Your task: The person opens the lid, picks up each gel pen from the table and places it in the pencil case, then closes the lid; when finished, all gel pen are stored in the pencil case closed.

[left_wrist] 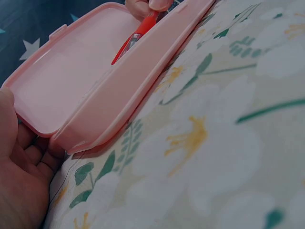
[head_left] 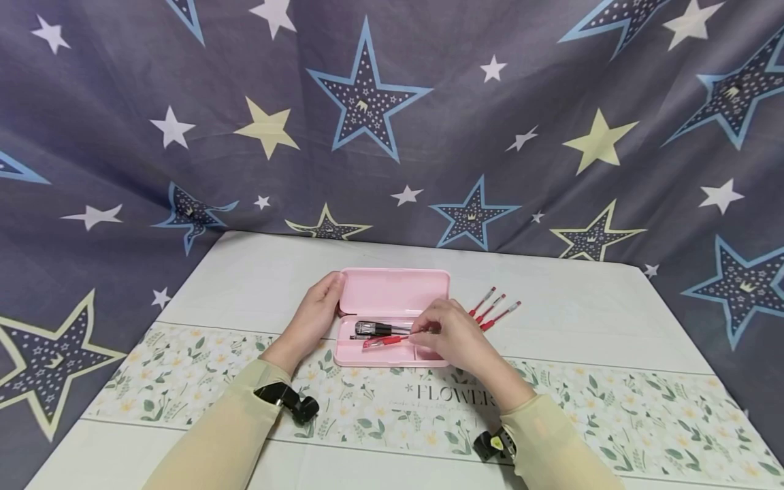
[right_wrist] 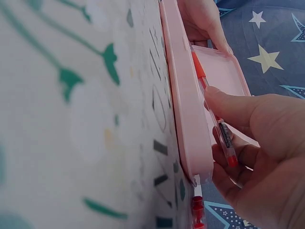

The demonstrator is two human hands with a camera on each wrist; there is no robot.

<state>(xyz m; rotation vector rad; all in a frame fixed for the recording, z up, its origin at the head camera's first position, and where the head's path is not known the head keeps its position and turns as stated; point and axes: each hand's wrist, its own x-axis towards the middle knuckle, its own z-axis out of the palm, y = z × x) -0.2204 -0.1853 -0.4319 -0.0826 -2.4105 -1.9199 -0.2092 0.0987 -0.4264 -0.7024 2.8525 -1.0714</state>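
- Pink plastic pencil case (head_left: 361,356) is set between the two hands, with its lid (head_left: 392,291) tipped back and its shallow tray nearer the person.
- By the left hand (head_left: 312,316), the lid's left edge is gripped, with the thumb against the rim and the fingers bent behind it.
- Between the thumb and fingers of the right hand (head_left: 453,337), a red gel pen (head_left: 384,341) is pinched near its rear end; its capped end is pointed toward the left hand, above the tray.
- Black pens (head_left: 373,329) with clear caps are laid in the tray, just left of the right hand; their exact number cannot be told.
- Three red pens (head_left: 491,308) are spread beyond the right hand and slightly to its right, on the white tablecloth (head_left: 582,320).
- Below both hands, the cloth is crossed by a flowered band (head_left: 343,408).
- Beyond both hands, a star-printed curtain (head_left: 453,41) is hung.
- Black wrist cameras (head_left: 300,408) are worn just behind both hands.
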